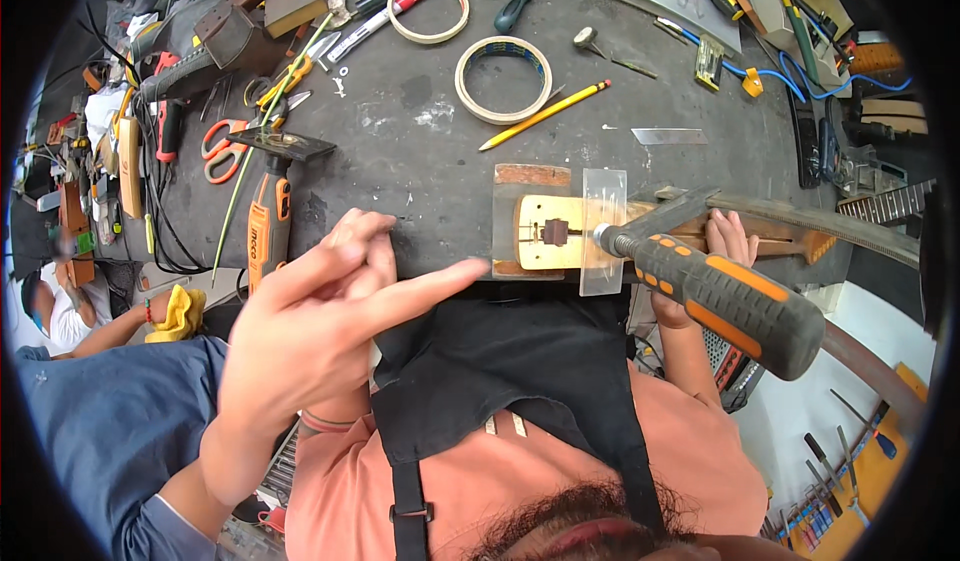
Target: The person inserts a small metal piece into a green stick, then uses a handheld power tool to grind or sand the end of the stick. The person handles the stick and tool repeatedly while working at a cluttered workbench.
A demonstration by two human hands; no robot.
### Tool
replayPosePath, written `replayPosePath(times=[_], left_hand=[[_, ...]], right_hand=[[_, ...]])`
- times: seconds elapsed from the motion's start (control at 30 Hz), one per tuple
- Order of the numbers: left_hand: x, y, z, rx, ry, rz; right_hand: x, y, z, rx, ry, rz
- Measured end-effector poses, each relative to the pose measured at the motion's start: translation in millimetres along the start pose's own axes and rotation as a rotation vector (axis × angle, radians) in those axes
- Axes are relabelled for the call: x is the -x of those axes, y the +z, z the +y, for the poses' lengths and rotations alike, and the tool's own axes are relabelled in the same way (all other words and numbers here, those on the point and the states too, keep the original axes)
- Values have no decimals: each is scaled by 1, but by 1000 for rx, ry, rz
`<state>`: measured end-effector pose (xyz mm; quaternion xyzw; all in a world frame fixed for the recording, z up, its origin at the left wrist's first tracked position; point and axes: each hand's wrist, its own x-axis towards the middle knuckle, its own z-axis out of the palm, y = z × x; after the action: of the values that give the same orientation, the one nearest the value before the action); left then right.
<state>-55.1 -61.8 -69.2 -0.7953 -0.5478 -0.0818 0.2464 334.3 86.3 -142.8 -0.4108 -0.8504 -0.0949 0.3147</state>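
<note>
Right hand (pixel 733 239) near clamp (pixel 730 303) on wooden piece (pixel 542 256), another person's hand (pixel 310 326) pointing, yellow pencil (pixel 545 115)

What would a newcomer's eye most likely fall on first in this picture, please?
Probably the large pointing hand left of centre, reaching from a blue sleeve with its index finger stretched toward the bench work. Next might come the bulky black-and-orange clamp handle right of centre, then the yellow-faced piece at the middle, just left of the clear plate.
</note>
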Motion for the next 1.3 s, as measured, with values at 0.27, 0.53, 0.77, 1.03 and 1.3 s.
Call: replayPosePath(times=[0.27,0.53,0.77,1.03,1.3], left_hand=[[-89,-21,-19,-1091,1020,-206],[-90,-14,-5,-1384,1009,-153],[-82,-20,-21,-1041,843,-243],[-91,-20,-11,-1168,911,-201],[-96,-25,-16,-1361,1032,-154]], right_hand=[[-1,-7,-14,29,76,4],[5,-3,-5,-18,70,-15],[10,-14,-6,-30,97,-105],[28,8,3,-140,154,-22],[22,12,-6,-132,210,107]])
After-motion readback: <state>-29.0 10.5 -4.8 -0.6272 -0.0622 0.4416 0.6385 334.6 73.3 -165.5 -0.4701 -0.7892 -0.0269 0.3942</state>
